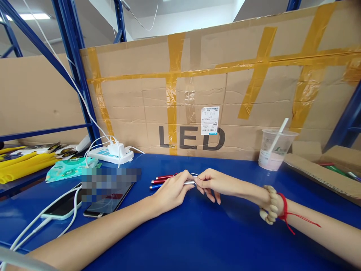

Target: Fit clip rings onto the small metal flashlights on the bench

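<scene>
Fingers of my left hand (172, 190) are closed around a slim silver pen-like tube (189, 182), whose end sticks out toward the right. My right hand (210, 181) pinches at that end, where a thin metal loop (194, 174) shows; its other fingers hang loosely. Just beyond my left hand, two red pen-like tubes (158, 181) and a blue one (155, 186) lie side by side on the blue table (220, 233). My left hand partly covers them. Exactly what the right fingertips grip is hard to make out.
Left of my hands lie a black phone (108, 205), another phone (63, 205) with white cables, a wipes pack (69, 168) and a power strip (97, 154). A plastic cup (275, 150) and an open cardboard box (318, 175) stand right. A large cardboard sheet (135, 101) backs the table.
</scene>
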`<state>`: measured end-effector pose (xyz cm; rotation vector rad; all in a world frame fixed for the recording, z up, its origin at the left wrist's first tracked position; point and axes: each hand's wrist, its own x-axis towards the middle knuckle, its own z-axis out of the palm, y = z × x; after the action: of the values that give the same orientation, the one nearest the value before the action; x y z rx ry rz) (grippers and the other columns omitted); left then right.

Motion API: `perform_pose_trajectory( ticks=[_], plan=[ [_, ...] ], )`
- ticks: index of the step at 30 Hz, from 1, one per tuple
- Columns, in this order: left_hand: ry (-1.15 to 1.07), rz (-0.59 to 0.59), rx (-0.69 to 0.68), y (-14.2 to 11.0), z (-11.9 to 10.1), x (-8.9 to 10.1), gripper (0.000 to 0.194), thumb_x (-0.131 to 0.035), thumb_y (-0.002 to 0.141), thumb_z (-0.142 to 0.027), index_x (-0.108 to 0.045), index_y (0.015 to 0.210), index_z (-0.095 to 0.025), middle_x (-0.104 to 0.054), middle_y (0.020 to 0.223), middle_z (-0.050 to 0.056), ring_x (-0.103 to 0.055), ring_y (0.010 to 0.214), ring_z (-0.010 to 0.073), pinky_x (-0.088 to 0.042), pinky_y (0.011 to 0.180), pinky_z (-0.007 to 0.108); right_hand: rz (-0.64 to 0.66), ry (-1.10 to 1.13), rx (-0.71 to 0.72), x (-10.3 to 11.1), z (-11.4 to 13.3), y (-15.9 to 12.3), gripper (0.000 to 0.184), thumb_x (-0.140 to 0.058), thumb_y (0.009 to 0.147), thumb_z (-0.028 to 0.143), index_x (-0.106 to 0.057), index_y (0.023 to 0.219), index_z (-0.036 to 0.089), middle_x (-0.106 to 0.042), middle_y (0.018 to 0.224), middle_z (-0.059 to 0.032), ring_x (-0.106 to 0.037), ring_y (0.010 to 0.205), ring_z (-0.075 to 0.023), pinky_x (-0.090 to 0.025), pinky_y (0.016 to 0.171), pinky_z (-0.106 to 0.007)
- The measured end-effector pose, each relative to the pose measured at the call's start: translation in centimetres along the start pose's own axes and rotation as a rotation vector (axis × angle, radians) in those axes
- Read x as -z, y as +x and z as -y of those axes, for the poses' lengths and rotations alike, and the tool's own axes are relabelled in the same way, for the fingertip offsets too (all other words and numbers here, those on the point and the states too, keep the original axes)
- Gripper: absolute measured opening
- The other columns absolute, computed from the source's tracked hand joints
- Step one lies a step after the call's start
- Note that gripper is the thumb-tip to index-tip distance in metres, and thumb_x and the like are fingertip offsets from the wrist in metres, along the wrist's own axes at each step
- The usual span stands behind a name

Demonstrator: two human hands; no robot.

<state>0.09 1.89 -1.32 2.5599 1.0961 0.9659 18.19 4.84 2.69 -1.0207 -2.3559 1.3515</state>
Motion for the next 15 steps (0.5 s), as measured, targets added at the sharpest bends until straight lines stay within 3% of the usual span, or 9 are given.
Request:
perform_pose_trajectory(
  ticks=[6, 15],
  plan=[
    [0.093, -0.006, 0.042, 0.3, 0.1, 0.1, 0.015, -0.036, 0.091, -0.024, -0.045, 0.101, -0.019, -0.057, 0.096, 0.005, -0.055, 0.088, 0.0162, -0.044, 0.078, 0.028, -0.035, 0.086, -0.032, -0.1, -1.0, 0.6, 0.041, -0.051, 0.076, 0.053, -0.047, 0.063, 0.015, -0.043, 0.052, 0.0031, -0.047, 0.041, -0.0064, -0.038, 0.032, -0.015],
    [0.205, -0.035, 0.109, 0.5, 0.6, -0.3, 0.021, -0.034, 0.091, -0.021, -0.052, 0.102, -0.02, -0.058, 0.087, 0.003, -0.052, 0.082, 0.017, -0.043, 0.074, 0.028, -0.078, 0.237, 0.019, -1.1, -2.2, 1.4, 0.05, -0.042, 0.078, 0.063, -0.045, 0.068, 0.015, -0.038, 0.055, 0.005, -0.041, 0.038, -0.0026, -0.031, 0.028, -0.011]
  ],
)
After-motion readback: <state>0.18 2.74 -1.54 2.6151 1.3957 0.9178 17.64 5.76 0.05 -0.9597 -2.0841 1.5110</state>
